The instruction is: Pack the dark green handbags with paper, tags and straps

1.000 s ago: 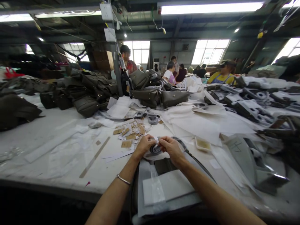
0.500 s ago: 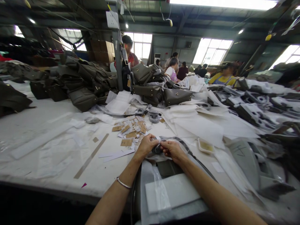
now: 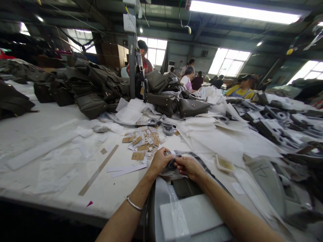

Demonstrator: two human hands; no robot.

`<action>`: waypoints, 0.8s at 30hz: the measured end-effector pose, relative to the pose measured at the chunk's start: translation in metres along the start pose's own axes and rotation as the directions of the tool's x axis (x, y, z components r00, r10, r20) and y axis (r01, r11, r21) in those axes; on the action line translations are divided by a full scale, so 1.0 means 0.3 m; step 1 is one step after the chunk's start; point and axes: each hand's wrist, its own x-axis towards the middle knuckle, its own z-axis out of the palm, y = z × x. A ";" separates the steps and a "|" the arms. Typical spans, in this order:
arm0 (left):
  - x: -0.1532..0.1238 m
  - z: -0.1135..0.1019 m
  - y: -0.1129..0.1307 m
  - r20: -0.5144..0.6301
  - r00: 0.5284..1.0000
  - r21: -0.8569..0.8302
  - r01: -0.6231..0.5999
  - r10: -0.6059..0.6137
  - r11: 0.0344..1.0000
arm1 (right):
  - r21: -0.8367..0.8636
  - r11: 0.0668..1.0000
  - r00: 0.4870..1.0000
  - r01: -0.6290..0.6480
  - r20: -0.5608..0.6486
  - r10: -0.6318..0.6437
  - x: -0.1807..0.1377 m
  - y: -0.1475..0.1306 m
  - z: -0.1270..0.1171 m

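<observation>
Both hands meet at a coiled dark strap (image 3: 171, 164) with a white paper strip (image 3: 173, 153) across its top. My left hand (image 3: 161, 161) grips the coil's left side, fingers closed by the strip. On the right, my right hand (image 3: 189, 167) pinches at the coil's edge, thumb and forefinger together; the exact hold is too small to make out. From the coil a plastic-wrapped strap (image 3: 202, 162) runs back to the right. Below my hands lies a dark grey-green bag (image 3: 185, 187), partly covered by a pale padding sheet (image 3: 191, 215) and clear plastic.
Paper hang tags (image 3: 138, 156) are heaped left of my hands, with more coiled straps (image 3: 168, 129) behind. White sheets (image 3: 214, 137) and a small yellowish dish (image 3: 224, 164) lie rightward. Piled bags (image 3: 91, 105) line the back by a post (image 3: 132, 60). Co-workers (image 3: 242, 89) are beyond.
The view has shifted slightly, so the scene sits a little lower and further right. Both hands stay at the coil; the white strip shows more clearly between them.
</observation>
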 end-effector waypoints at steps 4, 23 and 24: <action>-0.003 0.003 0.002 0.033 0.999 -0.061 0.003 -0.001 0.998 | -0.225 0.971 0.993 0.081 -0.067 -0.098 0.017 0.011 0.031; 0.000 -0.008 0.008 0.114 0.992 -0.130 -0.036 0.051 0.991 | -0.895 -0.193 0.657 0.403 0.429 -0.620 0.061 -0.062 0.062; 0.000 -0.016 0.010 0.128 0.990 -0.114 -0.037 0.052 0.993 | -0.918 -0.152 0.730 0.366 0.384 -0.565 0.071 -0.063 0.068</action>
